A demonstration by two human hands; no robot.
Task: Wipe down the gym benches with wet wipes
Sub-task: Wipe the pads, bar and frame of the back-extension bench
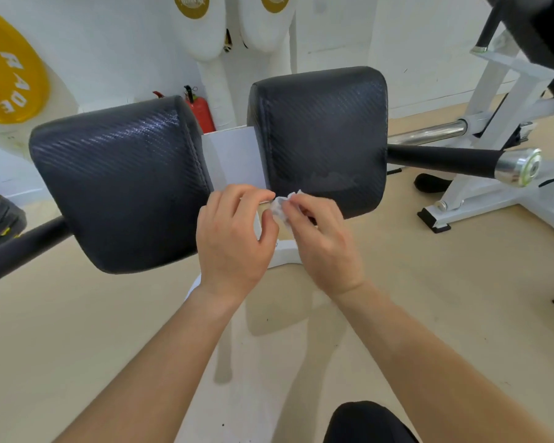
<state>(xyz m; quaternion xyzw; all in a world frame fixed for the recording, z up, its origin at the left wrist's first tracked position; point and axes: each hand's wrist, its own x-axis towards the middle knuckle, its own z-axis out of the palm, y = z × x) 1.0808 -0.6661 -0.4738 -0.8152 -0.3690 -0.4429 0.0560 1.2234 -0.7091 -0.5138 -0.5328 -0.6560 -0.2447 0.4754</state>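
Fingers point(256, 195): left hand point(234, 238) and right hand point(320, 241) both pinch the wipe point(280, 208).
Wipe: small, white, crumpled; at 7 o'clock of the right cushion point(323, 132).
Cushions: black, woven-textured, glossy; left cushion point(119, 187) at 9 o'clock.

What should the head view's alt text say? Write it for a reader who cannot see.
A left hand and a right hand pinch a crumpled white wipe between them at the near edge of the right black pad. A second black pad sits to its left, a white frame post between them.
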